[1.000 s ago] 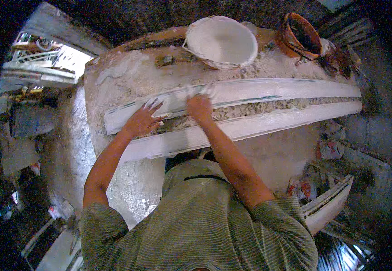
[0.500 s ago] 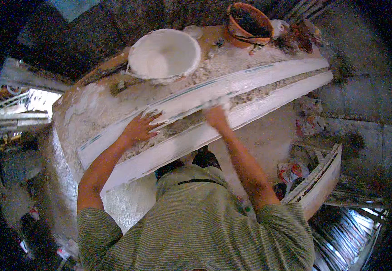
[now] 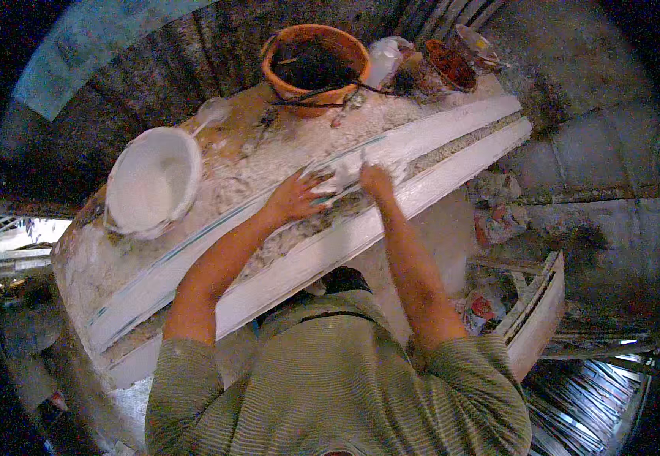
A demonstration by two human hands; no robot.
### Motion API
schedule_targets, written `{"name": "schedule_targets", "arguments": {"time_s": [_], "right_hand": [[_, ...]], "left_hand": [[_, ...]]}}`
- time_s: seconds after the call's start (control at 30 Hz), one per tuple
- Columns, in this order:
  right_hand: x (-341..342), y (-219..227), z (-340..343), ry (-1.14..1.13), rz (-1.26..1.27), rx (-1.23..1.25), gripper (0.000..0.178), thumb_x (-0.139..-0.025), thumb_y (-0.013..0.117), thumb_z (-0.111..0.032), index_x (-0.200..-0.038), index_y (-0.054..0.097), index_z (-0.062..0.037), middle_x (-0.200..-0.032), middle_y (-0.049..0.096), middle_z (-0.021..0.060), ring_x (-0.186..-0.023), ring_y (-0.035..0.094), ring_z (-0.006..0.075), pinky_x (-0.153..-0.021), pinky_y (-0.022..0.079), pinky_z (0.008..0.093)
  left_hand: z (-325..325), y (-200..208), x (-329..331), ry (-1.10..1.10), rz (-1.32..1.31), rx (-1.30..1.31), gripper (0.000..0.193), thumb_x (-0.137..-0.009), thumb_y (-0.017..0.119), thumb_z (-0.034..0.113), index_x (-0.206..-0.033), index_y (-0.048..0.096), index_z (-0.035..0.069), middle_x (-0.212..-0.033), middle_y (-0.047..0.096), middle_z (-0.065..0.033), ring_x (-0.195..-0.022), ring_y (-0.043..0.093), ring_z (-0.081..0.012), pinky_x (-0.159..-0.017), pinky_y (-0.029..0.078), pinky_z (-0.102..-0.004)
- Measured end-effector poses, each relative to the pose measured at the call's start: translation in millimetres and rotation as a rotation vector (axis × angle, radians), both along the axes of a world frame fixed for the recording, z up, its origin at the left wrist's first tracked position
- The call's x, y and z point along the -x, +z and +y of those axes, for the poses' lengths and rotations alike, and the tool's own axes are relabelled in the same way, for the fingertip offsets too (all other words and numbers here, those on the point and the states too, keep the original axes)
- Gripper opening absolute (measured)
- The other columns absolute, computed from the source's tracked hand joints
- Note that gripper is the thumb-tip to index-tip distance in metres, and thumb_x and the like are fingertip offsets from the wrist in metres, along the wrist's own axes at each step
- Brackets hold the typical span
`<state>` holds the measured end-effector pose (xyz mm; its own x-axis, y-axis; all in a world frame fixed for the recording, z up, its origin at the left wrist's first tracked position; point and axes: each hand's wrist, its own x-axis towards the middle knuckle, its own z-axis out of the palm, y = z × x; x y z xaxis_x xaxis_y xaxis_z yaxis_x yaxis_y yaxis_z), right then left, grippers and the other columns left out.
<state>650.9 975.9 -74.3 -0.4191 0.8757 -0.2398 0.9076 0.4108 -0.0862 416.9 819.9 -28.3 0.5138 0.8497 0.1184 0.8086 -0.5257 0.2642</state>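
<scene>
Two long white plaster-like strips run diagonally across the worktable, the far strip point(image 3: 444, 123) and the near strip point(image 3: 436, 187), with a rough fibrous grey-white band point(image 3: 467, 139) between them. My left hand point(image 3: 298, 196) lies over the far strip and the band, fingers spread, their tips whitened. Close to its right, my right hand point(image 3: 378, 182) is closed low over the far strip; what it grips, if anything, is hidden. A wet white clump point(image 3: 347, 169) shows between my hands, with more white material just right of the right hand.
A white bucket point(image 3: 193, 171) with pale contents stands on the table's left. Farther back are an orange bucket point(image 3: 360, 64) with dark insides, a white bag point(image 3: 385, 62) and a reddish-brown container point(image 3: 451, 67). A white curved piece point(image 3: 531, 323) is at the lower right.
My view has shifted, so the buckets appear lower and farther left. My left hand has come rightward along the strips, closer to the right hand. The right hand is less blurred and remains closed.
</scene>
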Motion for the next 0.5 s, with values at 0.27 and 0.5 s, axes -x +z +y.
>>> {"name": "schedule_targets", "arguments": {"time_s": [0.27,0.5], "right_hand": [[-121.5,47.0,145.6,0.181,0.161,-0.033,0.044,-0.1,0.037,-0.03,-0.099,0.067,0.0023,-0.104,0.067,0.0283,-0.095,0.064,0.0488,-0.085,0.05,0.0578],[-41.3,10.0,-33.7,0.135,0.246,0.169,0.039,-0.091,0.053,-0.034,-0.097,0.073,-0.0002,-0.102,0.07,0.024,-0.1,0.063,0.0439,-0.093,0.045,0.0583]], "left_hand": [[111.6,2.7,-86.1,0.214,0.062,0.171,0.051,-0.1,0.043,0.05,-0.147,0.049,0.031,-0.164,0.02,-0.0156,-0.15,0.017,-0.0403,-0.123,0.013,-0.0528],[51.7,16.7,-62.6,0.131,0.219,0.438,0.053,-0.098,0.046,0.054,-0.147,0.049,0.033,-0.163,0.025,-0.0092,-0.149,0.021,-0.0397,-0.12,0.015,-0.0609]]}}
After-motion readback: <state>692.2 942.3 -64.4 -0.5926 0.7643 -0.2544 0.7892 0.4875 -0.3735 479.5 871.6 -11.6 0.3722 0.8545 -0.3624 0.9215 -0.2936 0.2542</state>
